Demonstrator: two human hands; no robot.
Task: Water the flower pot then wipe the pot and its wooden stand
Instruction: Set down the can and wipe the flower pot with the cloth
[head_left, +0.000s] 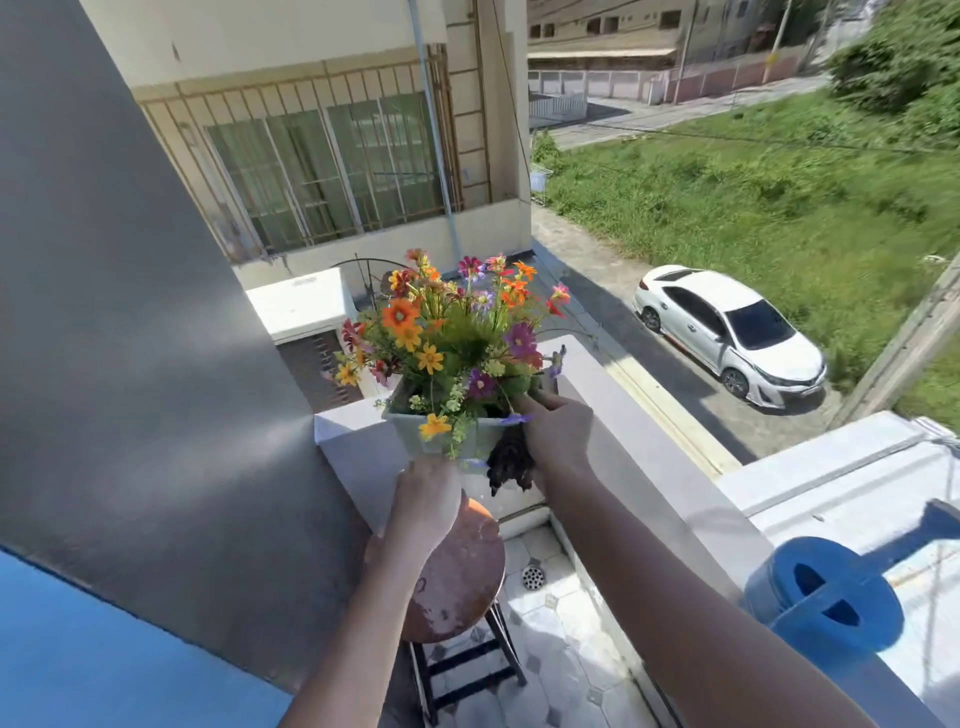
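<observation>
Nearest my lens were the two bare forearms, reaching up from six o'clock toward the middle of the head view. My left hand (426, 501) cupped the base of the flower pot (441, 439) from below, fingers curled against its underside as far as I could tell. My right hand (558, 434) gripped the pot's rim at its three o'clock side, fingers hooked over the edge, with a dark cloth (511, 462) bunched between palm and pot wall.

The pot appeared lifted clear of the wooden stand (460, 571), upright, its long axis vertical, flowers (447, 332) fanning toward twelve o'clock. The stand's round, worn seat lay directly under the left hand, toward six o'clock of the pot, so I judged the left hand nearer to it. The coming move seemed to hinge on that vertical gap: either setting the pot down or wiping the freed seat.

The pale ledge (623, 415) ran behind the pot from ten to four o'clock, and a blue watering can (826, 597) sat on it at four o'clock. The tiled floor (566, 670) with a drain (533, 577) lay below. A white car (727, 332) was parked on the street at two o'clock.
</observation>
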